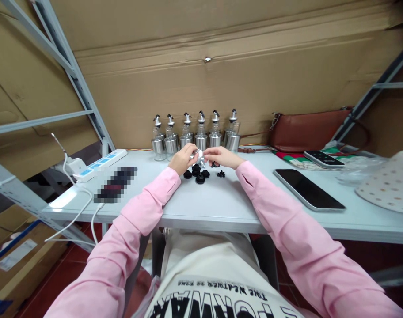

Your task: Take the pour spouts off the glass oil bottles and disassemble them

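Observation:
My left hand [184, 158] is closed in a pinch on a small whitish-silver round part [200, 153]. From the other side my right hand [224, 157] closes its fingertips at the same part. Its exact kind is too small to make out. Just below the hands several black round stoppers [200, 178] lie on the table, and a little pile of tiny black pieces [221, 174] sits to their right. More silvery pieces [202, 164] lie beneath my fingers, partly hidden. Behind stands a row of glass-and-steel oil bottles [201, 140] with pour spouts.
On the left of the table [214, 207] are a white power strip [102, 164], cables and a blurred-out object [117, 183]. To the right lie a phone [307, 189], another dark device [323, 159], a brown bag [309, 130] and a dotted hat-like item [390, 185]. Cardboard walls the back.

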`<state>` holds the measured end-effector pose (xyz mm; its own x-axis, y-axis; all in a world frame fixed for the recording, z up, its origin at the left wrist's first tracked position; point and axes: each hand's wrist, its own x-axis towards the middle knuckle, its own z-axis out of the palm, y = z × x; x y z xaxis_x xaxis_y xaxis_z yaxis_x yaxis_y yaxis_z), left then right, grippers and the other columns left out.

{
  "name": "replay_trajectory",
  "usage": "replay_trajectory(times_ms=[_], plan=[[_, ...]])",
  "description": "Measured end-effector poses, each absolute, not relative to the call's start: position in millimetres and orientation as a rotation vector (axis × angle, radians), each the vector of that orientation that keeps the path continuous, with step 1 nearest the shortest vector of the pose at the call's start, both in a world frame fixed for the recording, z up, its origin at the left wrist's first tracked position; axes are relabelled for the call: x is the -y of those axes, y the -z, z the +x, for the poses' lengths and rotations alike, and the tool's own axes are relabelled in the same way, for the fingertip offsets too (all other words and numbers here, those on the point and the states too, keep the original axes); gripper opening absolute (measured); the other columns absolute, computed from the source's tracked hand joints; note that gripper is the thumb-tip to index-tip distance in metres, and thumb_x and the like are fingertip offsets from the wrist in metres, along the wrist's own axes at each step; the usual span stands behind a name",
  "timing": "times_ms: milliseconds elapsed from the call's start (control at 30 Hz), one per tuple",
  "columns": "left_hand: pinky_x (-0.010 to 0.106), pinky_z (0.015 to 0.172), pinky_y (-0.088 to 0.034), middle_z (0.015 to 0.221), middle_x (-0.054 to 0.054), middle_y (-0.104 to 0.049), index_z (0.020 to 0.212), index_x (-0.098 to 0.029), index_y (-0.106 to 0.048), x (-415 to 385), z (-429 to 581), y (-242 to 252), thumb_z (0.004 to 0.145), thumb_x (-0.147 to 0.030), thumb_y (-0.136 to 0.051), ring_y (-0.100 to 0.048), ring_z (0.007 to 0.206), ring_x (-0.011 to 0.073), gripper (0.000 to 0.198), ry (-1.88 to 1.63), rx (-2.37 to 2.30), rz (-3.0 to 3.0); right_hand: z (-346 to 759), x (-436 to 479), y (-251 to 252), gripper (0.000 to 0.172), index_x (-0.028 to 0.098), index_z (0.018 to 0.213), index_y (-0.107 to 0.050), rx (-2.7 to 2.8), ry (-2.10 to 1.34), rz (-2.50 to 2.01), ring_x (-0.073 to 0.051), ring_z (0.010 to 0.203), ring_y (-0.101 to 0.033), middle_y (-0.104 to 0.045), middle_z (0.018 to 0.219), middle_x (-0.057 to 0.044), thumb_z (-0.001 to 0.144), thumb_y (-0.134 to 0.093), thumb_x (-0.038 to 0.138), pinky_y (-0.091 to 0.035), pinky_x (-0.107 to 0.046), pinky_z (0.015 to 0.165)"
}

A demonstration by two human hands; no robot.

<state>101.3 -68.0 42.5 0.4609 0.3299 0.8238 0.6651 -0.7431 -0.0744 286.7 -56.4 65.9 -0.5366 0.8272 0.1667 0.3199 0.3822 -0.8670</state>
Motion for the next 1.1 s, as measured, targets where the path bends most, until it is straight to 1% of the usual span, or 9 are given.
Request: replay_trajectory(times_ms=[100, 167, 267, 467, 567, 700, 967, 1100], plan=[[0.025, 0.079, -0.048, 0.100, 0.010, -0.055, 0.096, -0.016, -0.046, 69, 103, -42, 0.088, -0.023, -0.038, -0.056, 0.091, 0.0131, 0.013, 1.266, 0.812, -2.335, 284, 58, -66, 0.007, 0.014, 0.080, -0.059, 1.990, -1.130, -0.937, -0.006, 0.054, -0.053, -0.060, 0.073, 0.000, 0.078, -0.052, 0.015, -0.035, -0.015, 0.040], [0.025, 0.079, -0.048, 0.103, 0.010, -0.055, 0.097, -0.017, -0.046, 71, 103, -43, 0.088, -0.023, -0.038, -0.056, 0.094, 0.0132, 0.014, 1.285, 0.822, -2.347, 283, 60, -68, 0.007, 0.014, 0.079, -0.058, 1.939, -1.160, -0.929, -0.006, 0.055, -0.054, -0.060, 0.073, 0.000, 0.079, -0.051, 0.016, -0.035, -0.015, 0.040], [0.026, 0.081, -0.047, 0.101, 0.009, -0.056, 0.095, -0.017, -0.047, 73, 102, -44, 0.089, -0.025, -0.039, -0.056, 0.094, 0.0139, 0.013, 1.260, 0.857, -2.326, 283, 61, -69, 0.006, 0.014, 0.077, -0.055, 1.844, -1.215, -0.941, -0.006, 0.053, -0.055, -0.058, 0.068, 0.001, 0.080, -0.052, 0.018, -0.035, -0.015, 0.041], [0.027, 0.078, -0.045, 0.092, 0.008, -0.060, 0.089, -0.016, -0.051, 70, 97, -45, 0.090, -0.032, -0.040, -0.057, 0.088, 0.0154, 0.020, 1.138, 0.904, -2.273, 286, 59, -69, 0.020, 0.016, 0.066, -0.046, 1.756, -1.243, -0.913, -0.006, 0.048, -0.053, -0.054, 0.055, 0.003, 0.081, -0.053, 0.026, -0.034, -0.016, 0.043], [0.028, 0.076, -0.043, 0.090, 0.007, -0.061, 0.090, -0.015, -0.052, 68, 96, -45, 0.090, -0.034, -0.040, -0.057, 0.086, 0.0162, 0.022, 1.105, 0.918, -2.243, 286, 57, -68, 0.023, 0.016, 0.065, -0.046, 1.772, -1.217, -0.875, -0.006, 0.046, -0.051, -0.052, 0.053, 0.004, 0.079, -0.056, 0.031, -0.034, -0.017, 0.044], [0.028, 0.075, -0.041, 0.089, 0.007, -0.062, 0.091, -0.015, -0.052, 69, 95, -46, 0.090, -0.034, -0.040, -0.056, 0.084, 0.0165, 0.022, 1.086, 0.971, -2.228, 287, 55, -67, 0.022, 0.016, 0.068, -0.048, 1.783, -1.186, -0.839, -0.006, 0.047, -0.051, -0.054, 0.054, 0.004, 0.076, -0.060, 0.032, -0.035, -0.018, 0.045], [0.028, 0.076, -0.040, 0.090, 0.006, -0.060, 0.091, -0.016, -0.052, 70, 93, -48, 0.088, -0.026, -0.044, -0.055, 0.086, 0.0167, 0.014, 1.080, 1.020, -2.292, 289, 56, -69, 0.019, 0.015, 0.069, -0.054, 1.779, -1.115, -0.873, -0.006, 0.048, -0.050, -0.053, 0.051, 0.004, 0.067, -0.066, 0.030, -0.038, -0.018, 0.047], [0.029, 0.077, -0.040, 0.092, 0.006, -0.060, 0.090, -0.016, -0.052, 70, 93, -48, 0.086, -0.022, -0.046, -0.055, 0.088, 0.0168, 0.010, 1.080, 1.027, -2.314, 288, 58, -70, 0.015, 0.014, 0.068, -0.055, 1.781, -1.107, -0.884, -0.006, 0.047, -0.050, -0.053, 0.049, 0.004, 0.066, -0.066, 0.025, -0.038, -0.018, 0.048]])
